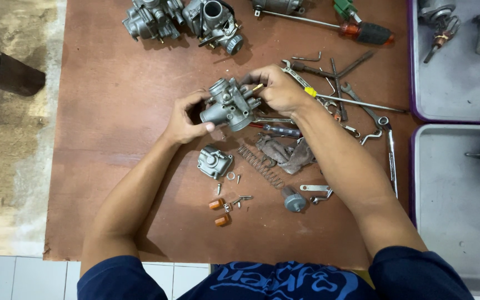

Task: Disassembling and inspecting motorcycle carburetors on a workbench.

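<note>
Left hand: my left hand [184,119] is curled round the carburetor [230,104], thumb pressed on its lower side.
Right hand: my right hand [278,89] grips its upper right end, fingers closed, a small brass part at the fingertips.
Carburetor: I hold it just above the board [112,111], between both hands.
Below it: bowl cover [214,161], spring [260,165], rag [284,153], orange floats [218,211], small screws.
Right of it: wrenches [329,72] and a screwdriver [362,30].
Top edge: two more carburetors [184,19].
</note>
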